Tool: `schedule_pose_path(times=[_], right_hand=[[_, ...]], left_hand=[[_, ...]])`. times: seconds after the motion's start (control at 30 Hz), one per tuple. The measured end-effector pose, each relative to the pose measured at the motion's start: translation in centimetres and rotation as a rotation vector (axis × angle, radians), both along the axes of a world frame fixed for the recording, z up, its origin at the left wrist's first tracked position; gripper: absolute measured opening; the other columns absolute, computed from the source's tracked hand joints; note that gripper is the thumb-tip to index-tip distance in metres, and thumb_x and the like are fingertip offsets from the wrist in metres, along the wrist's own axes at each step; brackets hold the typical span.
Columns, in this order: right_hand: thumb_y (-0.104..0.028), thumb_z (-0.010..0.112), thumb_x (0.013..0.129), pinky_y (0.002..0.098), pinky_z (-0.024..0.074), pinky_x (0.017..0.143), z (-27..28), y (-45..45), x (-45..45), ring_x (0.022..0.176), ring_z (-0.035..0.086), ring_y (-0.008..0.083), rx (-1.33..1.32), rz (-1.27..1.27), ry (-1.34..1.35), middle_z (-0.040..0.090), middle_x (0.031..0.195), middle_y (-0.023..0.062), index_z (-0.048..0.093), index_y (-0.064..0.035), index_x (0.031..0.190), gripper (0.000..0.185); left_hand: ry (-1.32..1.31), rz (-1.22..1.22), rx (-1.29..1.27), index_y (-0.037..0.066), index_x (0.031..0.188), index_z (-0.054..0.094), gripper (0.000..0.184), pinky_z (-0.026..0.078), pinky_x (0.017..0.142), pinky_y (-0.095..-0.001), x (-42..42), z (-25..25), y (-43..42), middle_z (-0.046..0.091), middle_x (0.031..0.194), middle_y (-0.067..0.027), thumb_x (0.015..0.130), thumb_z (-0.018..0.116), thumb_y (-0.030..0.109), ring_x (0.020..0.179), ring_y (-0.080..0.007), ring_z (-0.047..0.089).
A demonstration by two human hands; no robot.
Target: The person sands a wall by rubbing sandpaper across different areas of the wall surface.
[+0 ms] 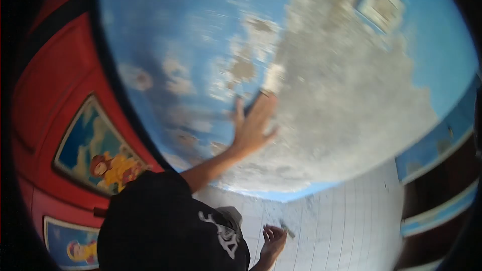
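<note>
My left hand (253, 126) reaches up against a blue wall (191, 15) with peeling paint, its fingers spread, at the edge of a large bare grey patch (346, 90). A pale strip lies just beyond its fingertips; blur hides its detail. My right hand (272, 243) is low in the view, away from the wall, with its fingers curled. A small, thin greenish object (287, 229) shows at its fingertips, too blurred to name.
A red panelled surface (60, 70) with framed cartoon pictures (98, 150) stands on the left. A square fitting (381, 5) sits high on the wall. Pale floor tiles (331, 221) lie below, with debris near the wall. Dark and blue bands (442, 185) run along the right.
</note>
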State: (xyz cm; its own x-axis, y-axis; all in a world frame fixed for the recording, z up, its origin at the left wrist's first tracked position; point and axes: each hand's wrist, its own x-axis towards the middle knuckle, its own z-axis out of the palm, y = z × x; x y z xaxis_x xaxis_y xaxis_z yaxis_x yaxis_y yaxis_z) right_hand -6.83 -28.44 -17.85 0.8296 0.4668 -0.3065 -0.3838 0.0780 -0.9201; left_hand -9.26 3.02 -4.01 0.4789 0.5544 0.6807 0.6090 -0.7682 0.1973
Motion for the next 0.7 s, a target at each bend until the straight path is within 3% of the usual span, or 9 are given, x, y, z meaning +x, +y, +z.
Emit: schedule_pose_path(times=[0.07,0.13,0.2,0.27,0.37,0.7], right_hand=[[-0.041,0.033,0.094,0.0365,0.0453,0.078,0.6,-0.2,0.5,0.084,0.059,0.0251,-0.048,0.018,-0.106,0.061,0.087,0.0137,0.054,-0.0022,0.087,0.045],[-0.039,0.032,0.095,0.0363,0.0451,0.079,0.9,-0.5,0.7,0.085,0.060,0.0246,0.038,-0.012,-0.006,0.062,0.088,0.0136,0.056,-0.0020,0.089,0.044],[-0.038,0.031,0.094,0.0345,0.0449,0.079,0.6,-0.6,1.2,0.085,0.061,0.0239,0.054,-0.026,0.092,0.064,0.087,0.0142,0.058,-0.0005,0.086,0.047],[-0.039,0.030,0.094,0.0340,0.0448,0.079,0.0,-0.7,1.2,0.085,0.061,0.0236,0.049,-0.030,0.104,0.064,0.087,0.0145,0.058,-0.0002,0.086,0.049],[-0.040,0.030,0.095,0.0339,0.0442,0.079,-0.1,-0.9,1.0,0.085,0.061,0.0244,0.061,-0.035,0.118,0.064,0.088,0.0151,0.057,0.0003,0.086,0.050],[-0.038,0.029,0.095,0.0348,0.0435,0.080,0.6,-1.2,0.9,0.088,0.061,0.0245,0.044,-0.052,0.131,0.064,0.089,0.0159,0.058,0.0012,0.089,0.049]], left_hand=[[-0.059,0.057,0.151,0.008,0.142,0.018,0.071,-0.010,0.102,-0.0588,0.4,2.2,1.0,0.016,0.148,-0.0054,0.086,0.046,0.042,0.137,-0.0162,0.012],[-0.237,0.038,0.332,0.010,0.142,0.018,0.067,-0.009,0.103,-0.0590,1.1,5.6,2.4,0.015,0.148,-0.0043,0.089,0.038,0.047,0.137,-0.0166,0.012],[-0.250,0.134,0.372,0.015,0.142,0.020,0.064,-0.005,0.104,-0.0596,1.8,8.6,2.1,0.017,0.148,-0.0026,0.090,0.039,0.046,0.136,-0.0176,0.016],[-0.349,0.023,0.395,0.016,0.142,0.022,0.061,-0.003,0.103,-0.0614,2.7,8.7,2.5,0.018,0.148,-0.0010,0.091,0.040,0.044,0.136,-0.0177,0.017],[-0.359,0.080,0.413,0.017,0.141,0.025,0.057,0.002,0.103,-0.0625,2.7,8.5,2.5,0.020,0.147,0.0013,0.091,0.041,0.041,0.135,-0.0173,0.020],[-0.384,0.113,0.527,0.015,0.140,0.029,0.058,0.005,0.102,-0.0633,3.1,8.5,3.3,0.025,0.145,0.0014,0.090,0.044,0.042,0.134,-0.0156,0.024]])
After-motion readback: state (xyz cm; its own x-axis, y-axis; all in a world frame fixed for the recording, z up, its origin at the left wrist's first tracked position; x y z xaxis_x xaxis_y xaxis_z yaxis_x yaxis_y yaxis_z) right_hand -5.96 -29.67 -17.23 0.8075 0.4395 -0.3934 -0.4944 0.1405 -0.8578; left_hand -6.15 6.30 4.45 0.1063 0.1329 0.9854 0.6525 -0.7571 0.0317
